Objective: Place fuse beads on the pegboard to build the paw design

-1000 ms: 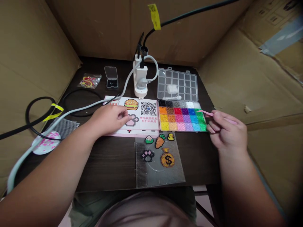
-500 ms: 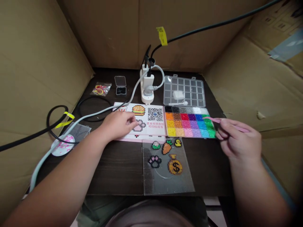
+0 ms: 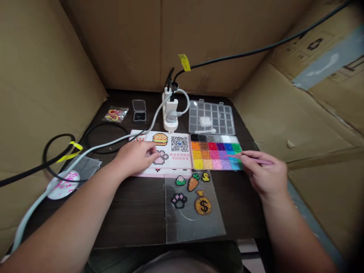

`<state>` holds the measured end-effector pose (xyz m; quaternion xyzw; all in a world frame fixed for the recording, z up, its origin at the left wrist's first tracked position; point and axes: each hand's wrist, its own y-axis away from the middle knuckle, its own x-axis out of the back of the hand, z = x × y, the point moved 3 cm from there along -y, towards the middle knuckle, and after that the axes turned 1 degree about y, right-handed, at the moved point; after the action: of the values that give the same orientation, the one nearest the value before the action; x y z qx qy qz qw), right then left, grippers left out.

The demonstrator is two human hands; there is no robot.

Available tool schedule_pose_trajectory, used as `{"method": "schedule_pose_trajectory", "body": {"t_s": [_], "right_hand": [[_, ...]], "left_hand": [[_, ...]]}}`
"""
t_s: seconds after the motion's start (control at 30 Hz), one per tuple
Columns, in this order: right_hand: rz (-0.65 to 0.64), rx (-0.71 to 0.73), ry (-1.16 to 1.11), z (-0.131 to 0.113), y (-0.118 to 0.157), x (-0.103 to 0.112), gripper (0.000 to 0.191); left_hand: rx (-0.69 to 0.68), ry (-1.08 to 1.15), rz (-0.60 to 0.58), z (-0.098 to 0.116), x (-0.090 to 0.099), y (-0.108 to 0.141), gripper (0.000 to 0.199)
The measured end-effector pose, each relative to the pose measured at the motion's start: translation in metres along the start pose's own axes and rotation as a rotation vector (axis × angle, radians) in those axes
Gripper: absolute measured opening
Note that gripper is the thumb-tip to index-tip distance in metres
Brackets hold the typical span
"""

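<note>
Pink tweezers (image 3: 256,160) pinched in the right hand (image 3: 265,176) point their tip over the purple and blue cells of the bead tray (image 3: 199,169); the left hand (image 3: 133,158), relaxed and gripping nothing, rests on the pattern card (image 3: 182,163), just far of the pegboard (image 3: 182,227).

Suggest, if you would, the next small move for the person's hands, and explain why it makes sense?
I would probably lower the pink tweezers in the right hand to pick up a bead, because their tip is over the purple and blue compartments of the bead tray. The left hand rests on the printed pattern card, beside a pink paw design.
</note>
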<state>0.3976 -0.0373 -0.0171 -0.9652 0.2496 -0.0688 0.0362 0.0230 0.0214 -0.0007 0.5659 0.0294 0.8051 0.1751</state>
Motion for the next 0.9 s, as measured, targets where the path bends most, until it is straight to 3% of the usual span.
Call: {"method": "schedule_pose_trajectory", "body": {"t_s": [0.27, 0.9], "right_hand": [[-0.178, 0.1, 0.261, -0.0034, 0.0043, -0.0002, 0.032], [-0.172, 0.131, 0.279, -0.0061, 0.0041, -0.001, 0.023]], "left_hand": [[0.005, -0.008, -0.023, -0.0037, -0.0012, -0.0025, 0.031], [-0.009, 0.0, -0.016, -0.0063, -0.0036, -0.0034, 0.031]]}}
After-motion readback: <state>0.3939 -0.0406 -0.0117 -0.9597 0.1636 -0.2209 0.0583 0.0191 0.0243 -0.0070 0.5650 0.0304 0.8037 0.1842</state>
